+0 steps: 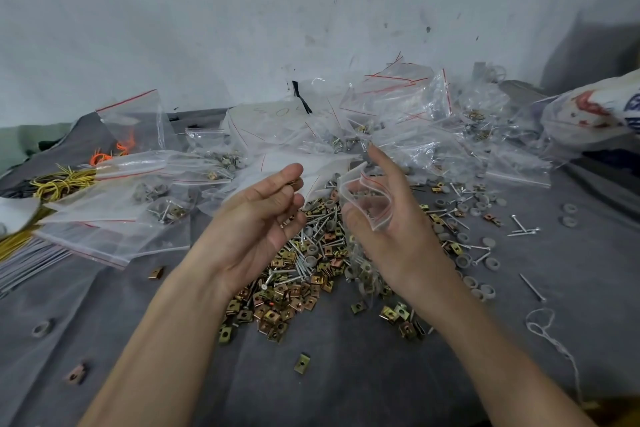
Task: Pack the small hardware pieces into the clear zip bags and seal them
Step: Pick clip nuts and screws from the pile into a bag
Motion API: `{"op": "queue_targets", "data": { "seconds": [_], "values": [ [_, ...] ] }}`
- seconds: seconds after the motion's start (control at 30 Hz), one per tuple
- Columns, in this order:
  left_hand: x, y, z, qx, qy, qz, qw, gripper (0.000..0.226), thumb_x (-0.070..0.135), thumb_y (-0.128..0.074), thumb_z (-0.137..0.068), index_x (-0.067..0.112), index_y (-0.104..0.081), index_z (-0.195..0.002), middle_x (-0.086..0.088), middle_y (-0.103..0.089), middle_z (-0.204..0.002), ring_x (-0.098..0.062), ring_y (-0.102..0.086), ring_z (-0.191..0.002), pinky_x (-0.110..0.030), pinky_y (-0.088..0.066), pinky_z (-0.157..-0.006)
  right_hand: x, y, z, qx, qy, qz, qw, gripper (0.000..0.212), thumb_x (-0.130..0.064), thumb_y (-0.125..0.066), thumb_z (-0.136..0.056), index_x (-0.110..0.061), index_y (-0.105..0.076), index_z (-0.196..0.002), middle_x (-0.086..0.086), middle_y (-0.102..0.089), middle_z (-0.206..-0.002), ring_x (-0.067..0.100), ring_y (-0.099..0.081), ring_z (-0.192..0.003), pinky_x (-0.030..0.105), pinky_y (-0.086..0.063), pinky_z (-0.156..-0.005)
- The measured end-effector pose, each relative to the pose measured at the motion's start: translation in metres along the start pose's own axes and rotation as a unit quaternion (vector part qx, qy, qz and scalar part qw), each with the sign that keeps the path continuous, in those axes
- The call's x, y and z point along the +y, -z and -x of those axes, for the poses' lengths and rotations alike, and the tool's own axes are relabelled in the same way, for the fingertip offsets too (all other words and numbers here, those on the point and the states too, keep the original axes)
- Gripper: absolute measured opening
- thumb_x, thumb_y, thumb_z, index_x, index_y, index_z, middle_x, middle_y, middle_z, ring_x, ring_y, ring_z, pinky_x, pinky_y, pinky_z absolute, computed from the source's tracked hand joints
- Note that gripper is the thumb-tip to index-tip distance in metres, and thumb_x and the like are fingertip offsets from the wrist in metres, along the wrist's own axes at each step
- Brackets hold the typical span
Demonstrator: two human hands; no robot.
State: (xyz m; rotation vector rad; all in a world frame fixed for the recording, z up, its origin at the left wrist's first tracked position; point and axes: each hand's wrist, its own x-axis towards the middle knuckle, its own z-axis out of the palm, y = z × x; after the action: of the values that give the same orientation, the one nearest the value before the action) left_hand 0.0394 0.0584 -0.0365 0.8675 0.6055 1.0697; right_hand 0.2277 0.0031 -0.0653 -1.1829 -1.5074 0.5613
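A grey cloth covers the tabletop [346,374], which meets a scuffed, spotted white wall [242,10] at its far edge. Loose hardware pieces [298,274] lie heaped at the middle: brass-coloured square clips, screws and grey round caps, with more scattered toward the right edge. Spare zip bags [398,107] with red seal lines are piled along the far edge, with yellow wires [59,184] at the far left and a white string [547,333] near the right edge.

Both forearms reach in from the near edge, and both hands are raised over the heap. The left hand [256,222] is palm-up, its fingers [287,173] curled narrow round small brass-coloured bits. The right hand [398,229] pinches the open mouth of a clear zip bag [367,198], which hangs down over the heap with grey caps inside.
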Motion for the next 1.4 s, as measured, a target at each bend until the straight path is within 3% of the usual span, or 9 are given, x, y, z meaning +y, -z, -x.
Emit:
{"op": "queue_targets", "data": {
  "seconds": [0.07, 0.23, 0.43, 0.57, 0.8, 0.9, 1.03, 1.23, 1.4],
  "values": [
    [0.0, -0.003, 0.001, -0.002, -0.009, -0.023, 1.0, 0.032, 0.001, -0.061, -0.079, 0.014, -0.079, -0.101, 0.0, -0.071, -0.094, -0.008, -0.065, -0.074, -0.025, -0.057, -0.07, -0.001, 0.001, 0.001, 0.0, 0.002, -0.003, 1.0, 0.069, -0.037, -0.065, -0.096, -0.055, -0.025, -0.149, -0.026, -0.058, -0.12, -0.009, -0.055, -0.115, 0.029, -0.049, -0.101],
    [0.0, -0.01, 0.003, 0.002, -0.017, -0.059, 0.998, 0.03, 0.005, -0.062, -0.079, 0.017, -0.079, -0.1, 0.004, -0.071, -0.095, -0.006, -0.065, -0.075, -0.024, -0.057, -0.069, -0.001, 0.0, 0.002, -0.001, 0.0, -0.006, 1.0, 0.07, -0.039, -0.065, -0.093, -0.056, -0.025, -0.148, -0.021, -0.057, -0.125, -0.008, -0.055, -0.116, 0.038, -0.05, -0.102],
    [0.003, -0.025, 0.011, 0.012, -0.072, -0.166, 0.983, 0.026, 0.013, -0.062, -0.087, 0.018, -0.071, -0.111, 0.006, -0.071, -0.093, -0.007, -0.064, -0.078, -0.024, -0.053, -0.074, 0.002, 0.0, 0.001, -0.005, 0.001, 0.0, 1.0, 0.071, -0.036, -0.066, -0.095, -0.059, -0.023, -0.147, -0.025, -0.055, -0.123, -0.011, -0.054, -0.115, 0.028, -0.048, -0.099],
    [0.004, -0.043, 0.015, 0.048, -0.209, -0.394, 0.894, 0.017, 0.02, -0.062, -0.095, 0.031, -0.072, -0.102, 0.007, -0.072, -0.091, -0.009, -0.063, -0.08, -0.023, -0.051, -0.072, 0.003, 0.0, 0.0, -0.001, -0.001, -0.004, 1.0, 0.069, -0.038, -0.066, -0.095, -0.059, -0.024, -0.146, -0.025, -0.055, -0.124, -0.011, -0.054, -0.116, 0.022, -0.047, -0.095],
    [-0.003, -0.061, 0.017, -0.006, -0.272, -0.53, 0.803, 0.022, 0.031, -0.061, -0.096, 0.037, -0.067, -0.116, 0.018, -0.067, -0.095, -0.002, -0.062, -0.088, -0.011, -0.046, -0.07, 0.003, -0.001, -0.001, -0.002, -0.013, -0.022, 1.0, 0.07, -0.044, -0.067, -0.094, -0.065, -0.022, -0.143, -0.019, -0.056, -0.134, -0.012, -0.053, -0.119, 0.024, -0.047, -0.096],
    [-0.004, -0.06, 0.013, 0.019, -0.29, -0.51, 0.81, 0.022, 0.032, -0.056, -0.099, 0.034, -0.065, -0.119, 0.021, -0.067, -0.1, 0.003, -0.061, -0.092, -0.007, -0.045, -0.07, 0.003, -0.001, -0.001, 0.006, -0.01, -0.02, 1.0, 0.069, -0.043, -0.066, -0.093, -0.062, -0.024, -0.144, -0.026, -0.055, -0.128, -0.013, -0.054, -0.116, 0.018, -0.045, -0.092],
    [-0.005, -0.053, 0.004, 0.049, -0.287, -0.483, 0.825, 0.023, 0.023, -0.049, -0.103, 0.035, -0.064, -0.115, 0.02, -0.066, -0.109, 0.005, -0.06, -0.1, -0.007, -0.045, -0.075, 0.002, 0.002, -0.001, -0.001, -0.014, -0.047, 0.999, 0.066, -0.043, -0.066, -0.095, -0.058, -0.027, -0.146, -0.03, -0.06, -0.121, -0.01, -0.056, -0.117, 0.027, -0.048, -0.098],
    [-0.019, -0.041, -0.008, 0.012, -0.229, -0.468, 0.853, 0.029, 0.02, -0.049, -0.103, 0.046, -0.058, -0.112, 0.024, -0.065, -0.111, 0.007, -0.062, -0.099, -0.017, -0.051, -0.083, 0.001, 0.009, -0.007, -0.024, -0.049, -0.109, 0.993, 0.074, -0.036, -0.064, -0.09, -0.04, -0.029, -0.155, -0.024, -0.063, -0.123, -0.013, -0.06, -0.109, 0.004, -0.045, -0.083],
    [-0.027, -0.04, -0.016, -0.015, -0.191, -0.444, 0.876, 0.024, 0.021, -0.051, -0.103, 0.038, -0.062, -0.116, 0.024, -0.069, -0.11, 0.005, -0.064, -0.103, -0.022, -0.054, -0.089, -0.002, 0.011, -0.008, -0.032, -0.073, -0.122, 0.989, 0.063, -0.035, -0.064, -0.095, -0.04, -0.035, -0.151, -0.012, -0.057, -0.136, -0.01, -0.061, -0.107, 0.02, -0.049, -0.092]
  ]
}}
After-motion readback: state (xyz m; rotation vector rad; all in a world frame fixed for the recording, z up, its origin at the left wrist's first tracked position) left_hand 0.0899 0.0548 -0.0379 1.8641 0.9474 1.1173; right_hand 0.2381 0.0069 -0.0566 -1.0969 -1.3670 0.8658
